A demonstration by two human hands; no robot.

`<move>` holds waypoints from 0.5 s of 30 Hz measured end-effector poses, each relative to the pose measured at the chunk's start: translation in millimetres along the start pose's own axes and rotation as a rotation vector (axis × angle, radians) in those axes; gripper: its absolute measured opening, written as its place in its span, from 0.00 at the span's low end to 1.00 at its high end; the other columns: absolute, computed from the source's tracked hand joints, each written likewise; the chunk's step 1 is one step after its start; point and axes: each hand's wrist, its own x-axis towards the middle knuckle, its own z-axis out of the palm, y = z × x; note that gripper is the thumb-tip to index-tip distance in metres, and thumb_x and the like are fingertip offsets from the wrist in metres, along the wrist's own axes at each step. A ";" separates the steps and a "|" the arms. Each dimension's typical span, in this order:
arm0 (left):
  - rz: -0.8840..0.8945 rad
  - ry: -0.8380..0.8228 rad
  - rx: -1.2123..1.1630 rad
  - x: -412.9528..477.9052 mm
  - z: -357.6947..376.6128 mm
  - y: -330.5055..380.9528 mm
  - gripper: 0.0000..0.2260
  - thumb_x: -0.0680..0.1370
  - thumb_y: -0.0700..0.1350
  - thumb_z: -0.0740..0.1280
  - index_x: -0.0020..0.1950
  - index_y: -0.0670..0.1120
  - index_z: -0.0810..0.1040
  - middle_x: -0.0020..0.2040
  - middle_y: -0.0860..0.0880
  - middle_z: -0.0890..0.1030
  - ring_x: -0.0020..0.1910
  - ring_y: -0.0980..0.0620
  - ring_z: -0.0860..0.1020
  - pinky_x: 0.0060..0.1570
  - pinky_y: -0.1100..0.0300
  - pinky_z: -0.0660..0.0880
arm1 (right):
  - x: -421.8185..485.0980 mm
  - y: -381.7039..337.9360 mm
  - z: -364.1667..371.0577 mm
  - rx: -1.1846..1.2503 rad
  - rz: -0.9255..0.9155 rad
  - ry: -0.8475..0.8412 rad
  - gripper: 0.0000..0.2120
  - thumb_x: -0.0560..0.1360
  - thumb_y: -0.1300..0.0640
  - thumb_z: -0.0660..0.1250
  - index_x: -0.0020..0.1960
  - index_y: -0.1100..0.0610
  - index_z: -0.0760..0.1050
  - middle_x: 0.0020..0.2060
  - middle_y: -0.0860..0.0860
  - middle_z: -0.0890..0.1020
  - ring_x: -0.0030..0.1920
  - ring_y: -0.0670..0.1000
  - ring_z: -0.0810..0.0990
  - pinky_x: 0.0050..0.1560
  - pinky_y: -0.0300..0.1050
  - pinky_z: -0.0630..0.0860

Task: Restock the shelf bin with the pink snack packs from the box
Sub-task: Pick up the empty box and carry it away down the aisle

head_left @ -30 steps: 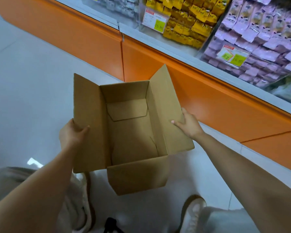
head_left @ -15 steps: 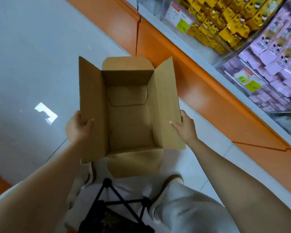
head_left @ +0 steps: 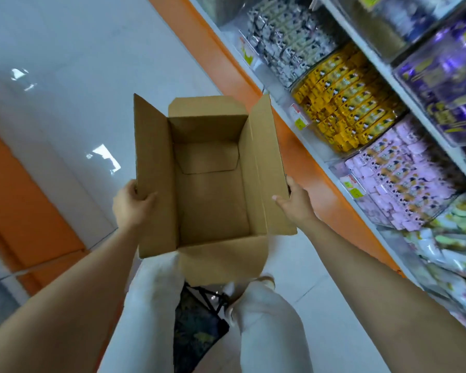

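The pink snack packs (head_left: pixel 404 173) fill the shelf bin (head_left: pixel 371 208) at the right of the frame. Your box (head_left: pixel 213 189), mid-frame, shows only bare cardboard. Your left hand (head_left: pixel 131 203) and right hand (head_left: pixel 293 203) each grip a side flap, probably to keep it level.

You've got yellow packs (head_left: pixel 345 103) in one shelf bin, silver-white packs (head_left: pixel 283 44) in the bin just beside it, purple packs (head_left: pixel 447 76) one tier up, green bags (head_left: pixel 455 251) at lower right. Orange plinth (head_left: pixel 320 184) below the shelves, glossy white floor (head_left: pixel 78 76).
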 end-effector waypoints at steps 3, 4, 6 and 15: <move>-0.039 0.062 -0.058 -20.8 -45.0 16.6 0.11 0.72 0.44 0.72 0.53 0.44 0.79 0.49 0.45 0.83 0.47 0.44 0.81 0.50 0.47 0.79 | -12.5 -52.1 -22.6 -0.050 -0.087 -0.004 0.20 0.72 0.63 0.71 0.63 0.57 0.73 0.53 0.50 0.81 0.53 0.55 0.80 0.55 0.50 0.76; -0.050 0.090 -0.072 -26.2 -58.9 19.8 0.11 0.71 0.45 0.72 0.52 0.44 0.79 0.48 0.46 0.83 0.46 0.44 0.81 0.50 0.46 0.79 | -15.7 -68.4 -28.3 -0.061 -0.105 -0.007 0.21 0.72 0.62 0.71 0.63 0.56 0.72 0.55 0.51 0.82 0.55 0.55 0.80 0.57 0.52 0.75; -0.072 0.147 -0.099 -33.5 -87.4 25.6 0.11 0.71 0.46 0.72 0.51 0.44 0.80 0.47 0.45 0.83 0.46 0.43 0.81 0.49 0.46 0.79 | -20.1 -100.7 -37.7 -0.089 -0.132 -0.012 0.22 0.71 0.60 0.71 0.64 0.54 0.72 0.56 0.50 0.82 0.56 0.55 0.80 0.57 0.54 0.76; -0.094 0.182 -0.202 -2.8 -217.7 42.3 0.12 0.72 0.43 0.73 0.55 0.42 0.79 0.51 0.43 0.83 0.50 0.42 0.81 0.53 0.48 0.77 | -14.0 -252.9 -31.1 -0.181 -0.156 0.002 0.24 0.73 0.55 0.70 0.68 0.56 0.70 0.62 0.54 0.79 0.61 0.56 0.77 0.61 0.56 0.75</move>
